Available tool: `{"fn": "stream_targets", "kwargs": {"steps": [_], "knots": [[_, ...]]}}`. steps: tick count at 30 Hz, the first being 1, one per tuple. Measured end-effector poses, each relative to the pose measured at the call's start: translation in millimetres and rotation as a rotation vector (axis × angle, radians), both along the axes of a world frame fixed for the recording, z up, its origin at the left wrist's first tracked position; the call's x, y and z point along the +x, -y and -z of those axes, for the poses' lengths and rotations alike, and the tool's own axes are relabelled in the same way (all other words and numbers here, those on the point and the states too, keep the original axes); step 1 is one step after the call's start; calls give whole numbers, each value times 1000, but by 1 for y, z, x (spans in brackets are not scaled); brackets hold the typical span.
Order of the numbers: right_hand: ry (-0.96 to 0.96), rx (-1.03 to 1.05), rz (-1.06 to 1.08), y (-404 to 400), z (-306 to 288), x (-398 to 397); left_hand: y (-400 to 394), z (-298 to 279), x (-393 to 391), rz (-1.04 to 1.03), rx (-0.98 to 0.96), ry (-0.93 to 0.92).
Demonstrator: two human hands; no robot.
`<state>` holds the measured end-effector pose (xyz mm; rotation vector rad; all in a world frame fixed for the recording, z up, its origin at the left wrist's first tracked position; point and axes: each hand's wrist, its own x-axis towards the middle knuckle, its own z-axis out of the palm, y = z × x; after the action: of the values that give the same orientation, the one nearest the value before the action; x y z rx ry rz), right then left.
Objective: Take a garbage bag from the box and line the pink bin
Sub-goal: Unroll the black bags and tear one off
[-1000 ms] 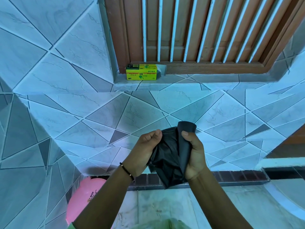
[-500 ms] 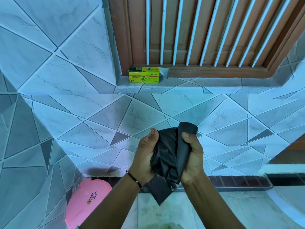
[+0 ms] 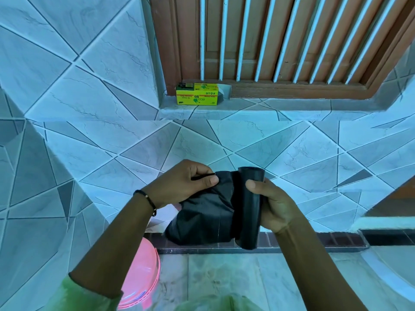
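My right hand (image 3: 272,204) grips a black roll of garbage bags (image 3: 249,205), held upright in front of the tiled wall. A loose black garbage bag (image 3: 203,212) stretches leftward from the roll. My left hand (image 3: 183,184) pinches that bag's top edge between thumb and fingers. The yellow garbage bag box (image 3: 197,94) lies on the window ledge above, its right end flap open. The pink bin (image 3: 140,274) stands on the floor at the lower left, partly hidden by my left forearm.
A wooden window frame with white bars (image 3: 280,41) fills the top. The tiled ledge (image 3: 269,106) runs below it. A dark brick-pattern skirting strip (image 3: 314,242) meets the marble floor (image 3: 247,283). A tiled wall corner juts out on the left.
My hands have drawn apart: the left pulled the bag sheet out to the left, the right now holds the roll clear and upright. The view has shifted down toward the bin.
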<state>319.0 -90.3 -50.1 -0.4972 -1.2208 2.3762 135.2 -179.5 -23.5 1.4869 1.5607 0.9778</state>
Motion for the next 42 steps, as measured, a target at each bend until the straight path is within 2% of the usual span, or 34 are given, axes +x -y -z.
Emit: {"fn": "stream_targets", "kwargs": {"steps": [3, 7, 10, 13, 18, 22, 26, 31, 32, 35, 38, 42], "knots": [[36, -21, 44, 3, 3, -6, -2, 4, 4, -35, 46, 6], [87, -193, 217, 14, 7, -26, -7, 10, 17, -153, 135, -36], [109, -229, 380, 23, 6, -36, -7, 18, 23, -218, 189, -15], [106, -236, 454, 29, 6, -38, -3, 23, 27, -244, 213, 95], [-25, -270, 441, 39, 2, -43, 1, 25, 41, -335, 303, 413], [-95, -253, 499, 42, 0, -45, 0, 31, 48, -414, 343, 501], [-61, -205, 508, 40, -2, -40, 1, 30, 47, -438, 325, 386], [103, -10, 500, 32, -10, -30, 1, 21, 19, -431, 336, -173], [100, -19, 499, 32, -11, -30, 0, 19, 17, -445, 355, -219], [60, -116, 517, 32, -11, -33, -1, 21, 20, -517, 380, -180], [77, -110, 546, 30, -11, -32, 0, 28, 24, -564, 377, -158], [129, -41, 539, 29, -11, -26, 3, 28, 21, -570, 379, -294]]}}
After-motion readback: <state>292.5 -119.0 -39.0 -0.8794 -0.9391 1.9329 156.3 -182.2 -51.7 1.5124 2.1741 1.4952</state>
